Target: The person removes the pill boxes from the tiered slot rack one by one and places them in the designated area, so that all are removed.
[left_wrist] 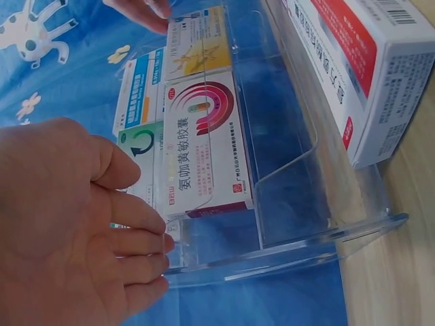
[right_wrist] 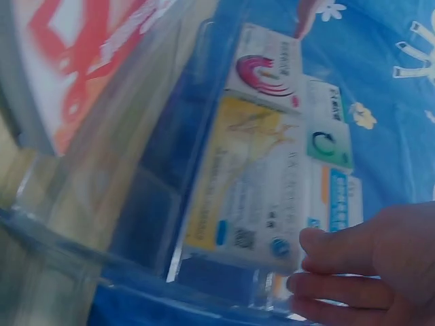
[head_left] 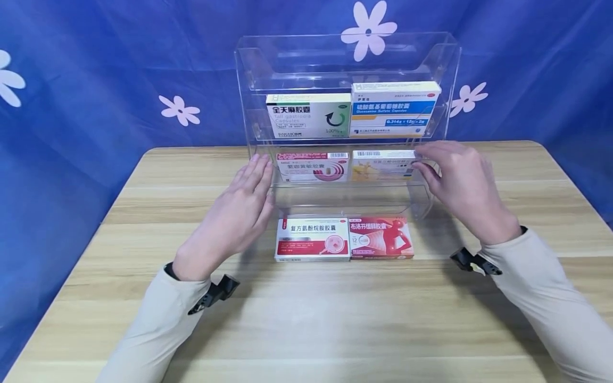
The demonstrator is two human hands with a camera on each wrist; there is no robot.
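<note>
A clear acrylic rack (head_left: 347, 194) holds medicine boxes on its tiers. In the middle tier a white box with pink-red arcs (head_left: 313, 169) sits left of a white and yellow box (head_left: 380, 166). My left hand (head_left: 241, 207) stands at the rack's left side, fingers extended, near the pink-arc box's outer end; the left wrist view shows its palm (left_wrist: 75, 224) holding nothing. My right hand (head_left: 460, 175) is at the right end of the yellow box, thumb and fingertips at its upper corner. In the right wrist view, those fingers (right_wrist: 340, 288) extend past the box end.
Upper tier: a green and white box (head_left: 311, 119) beside a blue and white box (head_left: 395, 114). In front lie a red and white box (head_left: 311, 239) and a red box (head_left: 380, 238), side by side. The wooden table (head_left: 306, 319) meets a blue flowered curtain (head_left: 96, 69) behind.
</note>
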